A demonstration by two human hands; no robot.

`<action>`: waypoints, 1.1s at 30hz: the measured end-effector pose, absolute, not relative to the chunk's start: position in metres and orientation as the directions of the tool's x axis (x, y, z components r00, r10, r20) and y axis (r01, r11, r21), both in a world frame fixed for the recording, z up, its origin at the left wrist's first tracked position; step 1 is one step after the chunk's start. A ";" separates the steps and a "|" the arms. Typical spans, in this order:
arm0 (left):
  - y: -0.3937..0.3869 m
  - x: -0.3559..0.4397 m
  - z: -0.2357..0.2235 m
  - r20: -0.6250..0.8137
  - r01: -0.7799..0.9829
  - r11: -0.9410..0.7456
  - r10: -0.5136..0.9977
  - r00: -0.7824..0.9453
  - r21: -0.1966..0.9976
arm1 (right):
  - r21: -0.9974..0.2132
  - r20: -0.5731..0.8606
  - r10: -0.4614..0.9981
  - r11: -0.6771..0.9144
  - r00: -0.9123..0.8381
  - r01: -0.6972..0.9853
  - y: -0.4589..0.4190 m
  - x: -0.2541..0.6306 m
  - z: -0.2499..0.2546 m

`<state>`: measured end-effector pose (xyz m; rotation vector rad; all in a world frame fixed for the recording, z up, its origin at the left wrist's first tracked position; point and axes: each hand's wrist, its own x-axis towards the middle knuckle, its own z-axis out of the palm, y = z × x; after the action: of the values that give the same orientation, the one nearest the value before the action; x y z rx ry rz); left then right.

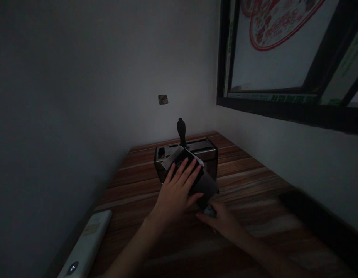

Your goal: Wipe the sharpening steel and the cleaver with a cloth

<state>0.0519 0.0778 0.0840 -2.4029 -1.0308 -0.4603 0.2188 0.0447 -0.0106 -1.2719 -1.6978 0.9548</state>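
Observation:
In the middle of the head view, a dark flat piece (206,187) with grey areas and pale edges is held at a slant; its exact kind is too dim to tell. My left hand (176,189) grips it from above, fingers stretched across its upper face and thumb along the near side. At its lower right end, my right hand (222,220) pinches a small grey end part between thumb and fingers. Just behind the piece stands a metal box (210,154) with slots in its top, partly hidden. A black handle (181,129) rises upright from that box.
Both hands are over a striped wooden tabletop (132,177). A long white object with a round metal spot (89,241) lies at the left edge. At the right lies a dark long shape (318,224). Walls border the table; a window (271,69) is at upper right.

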 end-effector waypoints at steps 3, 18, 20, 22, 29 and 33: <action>0.082 0.045 0.089 0.502 0.781 -0.562 0.609 0.614 -0.274 | -0.905 0.083 0.975 0.161 -0.207 0.395 0.045 0.219 -0.012; 0.087 0.036 0.100 0.561 0.832 -0.496 0.627 0.541 -0.248 | -0.830 0.000 0.959 0.158 -0.282 0.536 0.046 0.225 -0.006; 0.087 0.037 0.099 0.573 0.836 -0.492 0.622 0.533 -0.243 | -0.866 -0.046 0.955 0.108 -0.293 0.488 0.046 0.225 -0.010; 0.087 0.039 0.098 0.585 0.840 -0.490 0.619 0.524 -0.233 | -0.889 -0.072 0.953 0.073 -0.295 0.452 0.047 0.223 -0.013; 0.081 0.050 0.088 0.538 0.810 -0.537 0.621 0.569 -0.237 | -0.856 0.076 0.961 0.200 -0.267 0.477 0.047 0.222 -0.013; 0.074 0.060 0.077 0.488 0.770 -0.585 0.609 0.625 -0.256 | -0.840 0.158 0.950 0.274 -0.271 0.469 0.047 0.223 -0.009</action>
<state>0.0604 0.0744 0.0765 -2.4047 -1.0890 -0.4873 0.2231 0.0472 -0.0094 -1.2803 -1.8627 0.8963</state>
